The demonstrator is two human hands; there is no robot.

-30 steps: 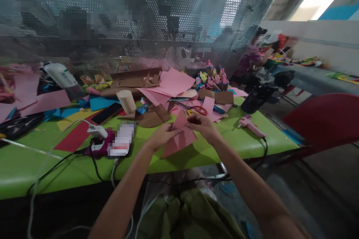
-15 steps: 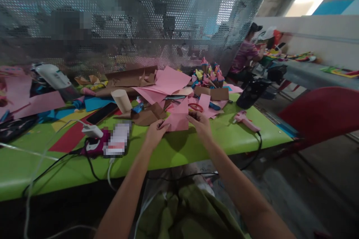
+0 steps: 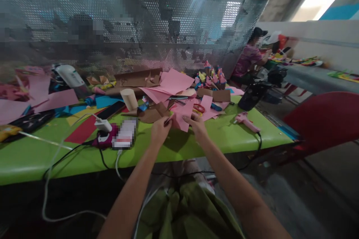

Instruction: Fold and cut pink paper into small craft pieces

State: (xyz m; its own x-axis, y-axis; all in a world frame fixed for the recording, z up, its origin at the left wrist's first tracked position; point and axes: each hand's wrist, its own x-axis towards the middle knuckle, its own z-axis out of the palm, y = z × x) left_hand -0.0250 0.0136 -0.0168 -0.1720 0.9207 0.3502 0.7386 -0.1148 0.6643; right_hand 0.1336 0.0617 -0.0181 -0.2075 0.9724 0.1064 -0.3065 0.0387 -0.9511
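Between my hands is a piece of pink paper (image 3: pixel 180 124), held up over the green tabletop and bent, with one corner pointing down. My left hand (image 3: pixel 160 130) is closed on its left edge, fingers pinched together. At its right side my right hand (image 3: pixel 198 126) grips it, with the thumb and fingers across the paper. Just beyond lie more pink paper pieces (image 3: pixel 206 104), a red ring-shaped item (image 3: pixel 198 108) and brown paper (image 3: pixel 154 114).
A pink glue gun (image 3: pixel 247 123) with a black cord lies at the right. To the left are a cardboard tube (image 3: pixel 129 99), a phone (image 3: pixel 126 133) and a purple power strip (image 3: pixel 106 137). Small paper figures (image 3: pixel 210 78) stand at the back. A person (image 3: pixel 250 56) sits beyond.
The pink paper has gone from lying fairly flat to bent and turned, its lower corner now pointing down. My left hand has moved slightly right and rolled over. The view has shifted a little.
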